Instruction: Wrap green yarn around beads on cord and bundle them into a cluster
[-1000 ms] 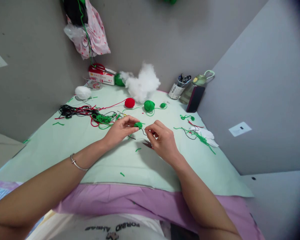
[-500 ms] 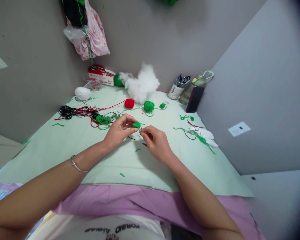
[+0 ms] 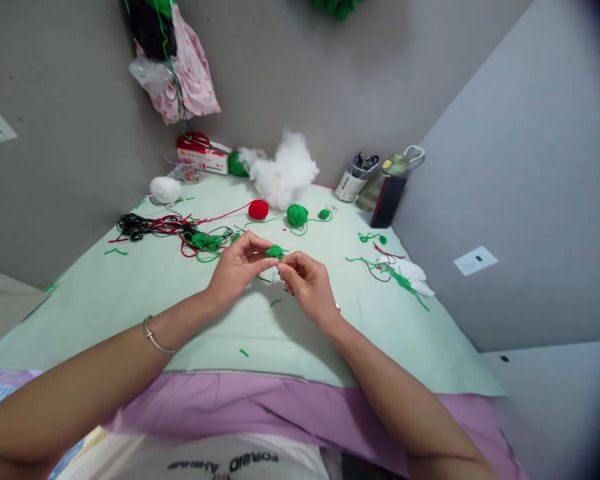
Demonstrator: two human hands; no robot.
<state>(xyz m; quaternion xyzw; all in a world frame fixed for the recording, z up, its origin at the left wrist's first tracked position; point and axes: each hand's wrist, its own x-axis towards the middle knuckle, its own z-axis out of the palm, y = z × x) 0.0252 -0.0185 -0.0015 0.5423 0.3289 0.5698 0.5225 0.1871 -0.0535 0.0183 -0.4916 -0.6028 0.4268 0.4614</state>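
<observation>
My left hand (image 3: 240, 267) pinches a small green crocheted piece (image 3: 275, 251) between thumb and fingers, above the middle of the table. My right hand (image 3: 311, 283) is closed, its fingertips touching the lower right edge of the piece. A dark strand, apparently black yarn, runs into those fingertips but is mostly hidden now. Below the right fingers a dark pointed tip sticks out, too small to name. Behind the hands lie a red yarn ball (image 3: 259, 209) and a green yarn ball (image 3: 297, 215).
Tangled black yarn (image 3: 135, 227) and green yarn (image 3: 205, 241) lie left. White stuffing (image 3: 287, 170) stands at the back, near a box (image 3: 203, 160) with red scissors (image 3: 194, 141). A pen cup (image 3: 350, 185), bottle (image 3: 373, 193) and phone (image 3: 389, 202) stand right, beyond yarn scraps (image 3: 403, 280).
My right fingertips have come up closer against the green piece, and the dark loop between the hands has nearly vanished from sight. The view has tilted up slightly.
</observation>
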